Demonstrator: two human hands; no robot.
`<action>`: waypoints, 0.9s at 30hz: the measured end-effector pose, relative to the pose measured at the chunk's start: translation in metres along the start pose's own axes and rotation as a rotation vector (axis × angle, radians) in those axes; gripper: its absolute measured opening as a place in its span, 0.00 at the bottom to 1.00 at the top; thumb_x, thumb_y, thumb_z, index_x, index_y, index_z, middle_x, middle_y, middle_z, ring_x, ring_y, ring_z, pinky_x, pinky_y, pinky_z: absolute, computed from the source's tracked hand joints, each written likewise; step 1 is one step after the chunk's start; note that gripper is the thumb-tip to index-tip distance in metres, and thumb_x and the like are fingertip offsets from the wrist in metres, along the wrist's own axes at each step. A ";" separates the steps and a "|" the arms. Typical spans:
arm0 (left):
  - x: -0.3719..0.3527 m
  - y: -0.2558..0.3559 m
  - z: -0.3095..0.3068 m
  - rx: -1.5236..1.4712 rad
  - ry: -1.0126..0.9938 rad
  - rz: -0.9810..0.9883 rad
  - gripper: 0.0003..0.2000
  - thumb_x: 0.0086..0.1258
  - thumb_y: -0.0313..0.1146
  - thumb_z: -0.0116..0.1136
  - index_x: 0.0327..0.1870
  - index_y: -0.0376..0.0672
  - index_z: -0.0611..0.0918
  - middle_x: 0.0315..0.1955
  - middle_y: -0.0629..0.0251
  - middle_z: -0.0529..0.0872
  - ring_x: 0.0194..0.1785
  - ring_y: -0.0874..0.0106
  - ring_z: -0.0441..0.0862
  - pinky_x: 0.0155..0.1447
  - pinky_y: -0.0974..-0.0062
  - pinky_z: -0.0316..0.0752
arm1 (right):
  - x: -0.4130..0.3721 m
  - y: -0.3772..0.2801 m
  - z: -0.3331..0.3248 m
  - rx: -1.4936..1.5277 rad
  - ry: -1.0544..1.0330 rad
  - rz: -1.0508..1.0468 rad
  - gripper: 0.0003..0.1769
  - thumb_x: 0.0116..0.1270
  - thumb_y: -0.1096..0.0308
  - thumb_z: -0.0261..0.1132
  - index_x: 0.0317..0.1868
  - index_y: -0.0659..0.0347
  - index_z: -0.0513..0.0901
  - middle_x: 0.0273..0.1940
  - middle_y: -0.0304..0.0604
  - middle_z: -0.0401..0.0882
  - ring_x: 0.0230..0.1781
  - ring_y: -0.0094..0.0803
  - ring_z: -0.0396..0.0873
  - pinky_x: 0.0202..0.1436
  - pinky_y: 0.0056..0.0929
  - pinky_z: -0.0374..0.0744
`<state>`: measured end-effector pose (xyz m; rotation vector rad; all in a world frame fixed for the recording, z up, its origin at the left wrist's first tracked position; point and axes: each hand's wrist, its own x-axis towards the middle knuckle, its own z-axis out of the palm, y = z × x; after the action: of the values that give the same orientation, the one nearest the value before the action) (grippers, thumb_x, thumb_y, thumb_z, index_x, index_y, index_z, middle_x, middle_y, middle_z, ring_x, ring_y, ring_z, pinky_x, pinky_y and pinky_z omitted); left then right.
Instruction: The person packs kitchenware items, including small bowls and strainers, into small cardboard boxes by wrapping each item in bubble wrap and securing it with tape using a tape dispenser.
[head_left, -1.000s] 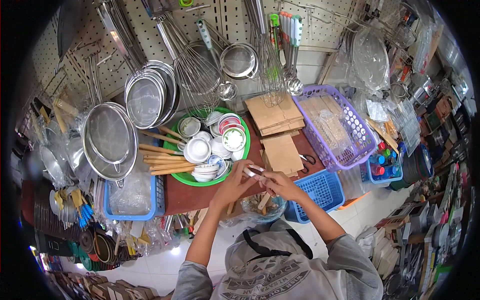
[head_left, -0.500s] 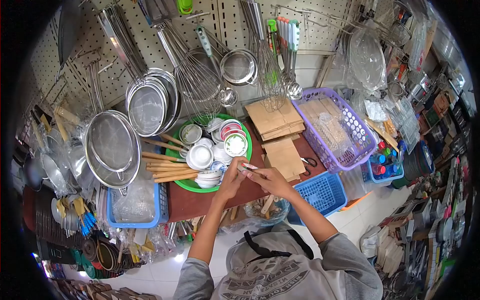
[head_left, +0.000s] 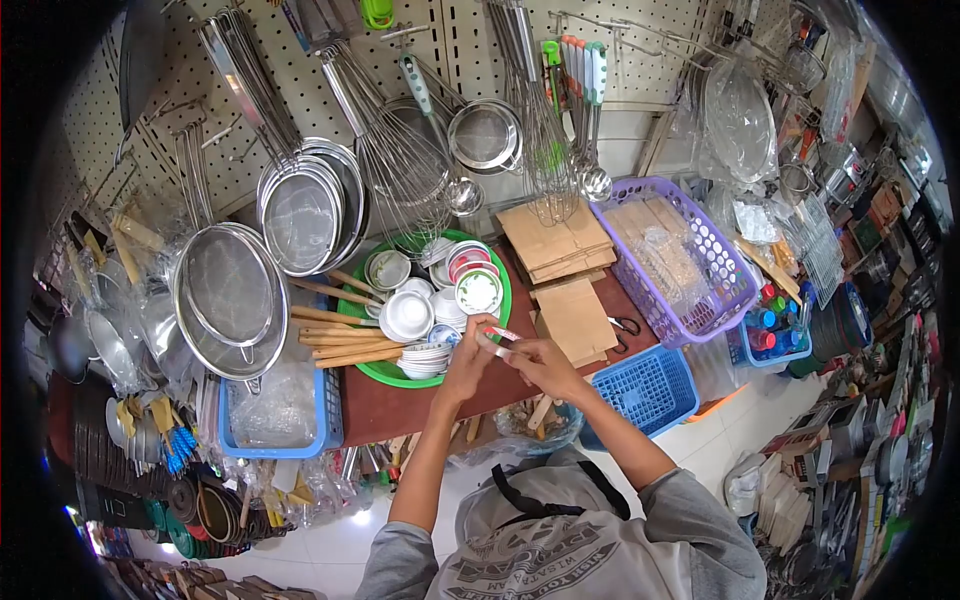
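Both my hands meet in front of the green tray [head_left: 508, 300], above the red-brown tabletop. My left hand [head_left: 468, 362] is closed around a small white item with red marks [head_left: 497, 340]. My right hand [head_left: 543, 364] pinches the same item from the other side; what it is exactly is too small to tell. Just beyond, the tray holds small bowls, among them a white bowl [head_left: 407, 316] and a green-patterned one [head_left: 479, 291], with wooden-handled utensils [head_left: 350, 347] at its left. Brown cardboard pieces [head_left: 576, 318] lie right of my hands.
Black-handled scissors [head_left: 625, 333] lie beside the cardboard. A purple basket [head_left: 690, 330] and a blue basket [head_left: 645, 390] stand at the right, another blue basket [head_left: 328, 410] at the left. Strainers [head_left: 228, 300] and whisks [head_left: 395, 165] hang from the pegboard.
The view has shifted slightly, so the shelf goods appear a little further right. My hands remain together, with the small item tilted a little differently and showing more of its white part.
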<state>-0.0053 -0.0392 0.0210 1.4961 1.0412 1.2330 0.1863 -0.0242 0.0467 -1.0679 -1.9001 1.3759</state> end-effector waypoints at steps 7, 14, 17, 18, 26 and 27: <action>0.000 0.005 -0.001 0.027 -0.008 -0.122 0.17 0.79 0.40 0.49 0.63 0.47 0.67 0.40 0.65 0.79 0.39 0.75 0.74 0.43 0.74 0.70 | 0.005 0.003 0.001 0.110 0.040 0.062 0.22 0.72 0.56 0.61 0.26 0.66 0.78 0.17 0.39 0.72 0.19 0.25 0.72 0.26 0.32 0.70; 0.005 0.005 -0.002 -0.302 0.007 -0.081 0.20 0.78 0.44 0.49 0.65 0.46 0.68 0.41 0.67 0.78 0.43 0.74 0.75 0.46 0.74 0.71 | 0.004 -0.011 -0.005 0.263 -0.108 -0.045 0.14 0.73 0.65 0.55 0.30 0.64 0.76 0.22 0.35 0.71 0.20 0.21 0.72 0.25 0.24 0.70; 0.008 -0.012 0.003 0.230 0.098 0.184 0.21 0.79 0.49 0.45 0.65 0.46 0.68 0.43 0.66 0.78 0.44 0.75 0.74 0.45 0.76 0.70 | 0.007 0.006 -0.002 0.116 -0.068 -0.034 0.16 0.74 0.60 0.58 0.32 0.64 0.78 0.21 0.36 0.71 0.20 0.23 0.73 0.24 0.25 0.70; 0.008 -0.010 0.003 0.152 0.069 0.103 0.22 0.79 0.51 0.44 0.65 0.46 0.68 0.43 0.66 0.78 0.45 0.75 0.74 0.47 0.76 0.70 | 0.007 0.005 -0.004 0.118 -0.079 -0.012 0.15 0.74 0.61 0.58 0.34 0.64 0.78 0.22 0.35 0.72 0.20 0.22 0.73 0.24 0.24 0.70; 0.004 0.009 -0.007 -0.359 -0.065 -0.172 0.28 0.78 0.58 0.46 0.66 0.45 0.68 0.46 0.68 0.76 0.42 0.77 0.73 0.47 0.79 0.67 | -0.001 -0.012 -0.012 0.282 -0.194 -0.103 0.13 0.76 0.65 0.54 0.35 0.65 0.77 0.25 0.36 0.73 0.21 0.22 0.74 0.25 0.24 0.73; 0.004 0.008 -0.005 -0.222 -0.042 -0.077 0.27 0.78 0.58 0.45 0.66 0.46 0.68 0.46 0.68 0.76 0.41 0.78 0.72 0.46 0.79 0.67 | -0.001 -0.006 -0.011 0.285 -0.189 -0.105 0.13 0.76 0.65 0.54 0.35 0.65 0.77 0.25 0.36 0.73 0.21 0.22 0.74 0.25 0.24 0.73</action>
<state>-0.0092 -0.0364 0.0298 1.2949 0.8945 1.2157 0.1941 -0.0201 0.0562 -0.7112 -1.7897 1.6745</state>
